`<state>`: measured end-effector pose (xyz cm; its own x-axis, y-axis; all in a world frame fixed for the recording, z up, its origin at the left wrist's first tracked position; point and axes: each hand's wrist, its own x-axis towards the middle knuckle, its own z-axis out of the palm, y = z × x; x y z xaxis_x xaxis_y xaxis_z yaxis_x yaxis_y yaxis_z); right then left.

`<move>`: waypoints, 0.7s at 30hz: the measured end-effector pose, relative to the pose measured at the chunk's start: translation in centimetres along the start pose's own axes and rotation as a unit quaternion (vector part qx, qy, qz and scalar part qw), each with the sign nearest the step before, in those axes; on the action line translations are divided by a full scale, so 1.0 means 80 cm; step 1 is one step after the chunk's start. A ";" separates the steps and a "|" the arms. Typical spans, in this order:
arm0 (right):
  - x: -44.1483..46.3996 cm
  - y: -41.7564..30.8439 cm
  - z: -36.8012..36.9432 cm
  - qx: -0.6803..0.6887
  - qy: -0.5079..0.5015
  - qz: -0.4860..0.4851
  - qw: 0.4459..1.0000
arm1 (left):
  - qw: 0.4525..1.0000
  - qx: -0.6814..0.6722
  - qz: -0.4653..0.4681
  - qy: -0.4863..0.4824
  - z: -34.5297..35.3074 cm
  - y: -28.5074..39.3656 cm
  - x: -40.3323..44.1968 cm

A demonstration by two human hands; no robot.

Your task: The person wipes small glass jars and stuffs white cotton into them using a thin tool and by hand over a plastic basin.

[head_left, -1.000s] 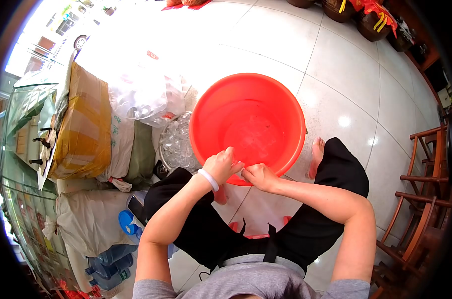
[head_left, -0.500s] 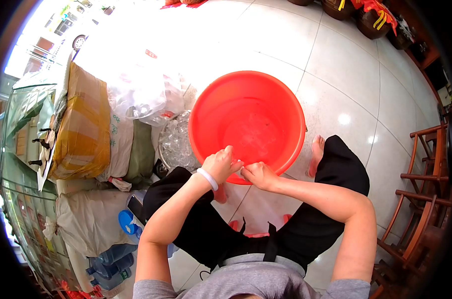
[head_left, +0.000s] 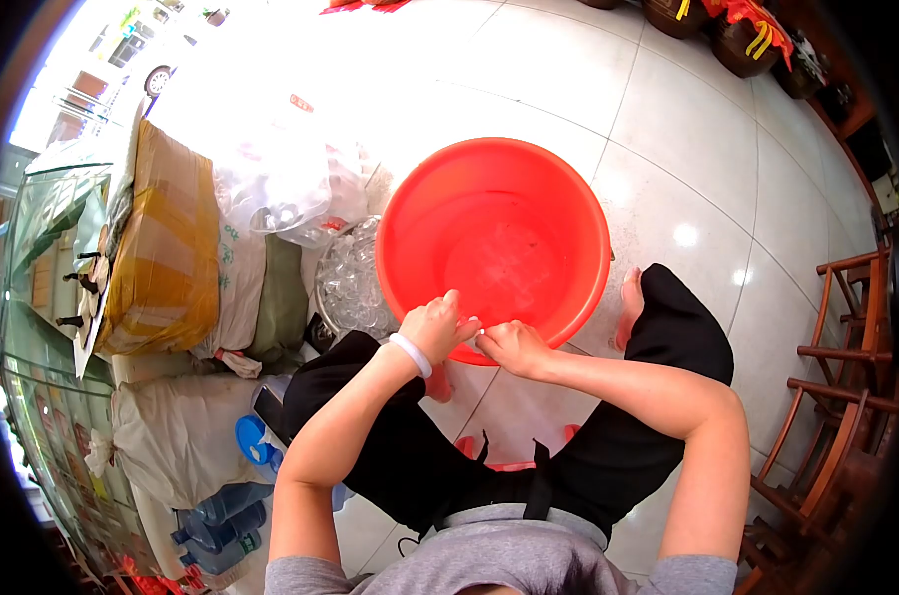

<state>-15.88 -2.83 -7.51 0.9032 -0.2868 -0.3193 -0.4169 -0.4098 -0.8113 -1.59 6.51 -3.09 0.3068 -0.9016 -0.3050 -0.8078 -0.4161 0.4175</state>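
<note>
A large red plastic tub (head_left: 499, 213) stands on the floor between my knees, with a little water or residue at its bottom. My left hand (head_left: 434, 330), with a white bracelet (head_left: 411, 355) on the wrist, is closed over the tub's near rim. Close beside it my right hand (head_left: 514, 349) is also closed, fingertips almost meeting those of the left. Whatever is pinched between them is too small and hidden to name. Left of the tub, a round metal basin (head_left: 350, 278) holds many small clear glass or plastic pieces.
Clear plastic bags (head_left: 291, 193), a taped cardboard box (head_left: 167, 248) and sacks (head_left: 186, 426) crowd the left side. Large blue water bottles (head_left: 221, 535) lie below them. Wooden chairs (head_left: 846, 387) stand at right, and dark jars (head_left: 742, 45) line the far right.
Both hands stay together over the near rim, with only slight finger movement. The view has shifted very slightly; nothing else has visibly moved.
</note>
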 end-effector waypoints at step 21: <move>-0.008 -0.010 -0.034 0.095 0.096 -0.104 0.985 | 0.967 -0.251 -0.019 0.040 -0.024 0.010 0.012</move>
<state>-16.37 -4.66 -5.32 0.9234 -0.3803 -0.0528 -0.1823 -0.3132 -0.9320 -0.98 5.10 -1.40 0.3860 -0.8821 -0.2700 -0.4552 -0.4367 0.7759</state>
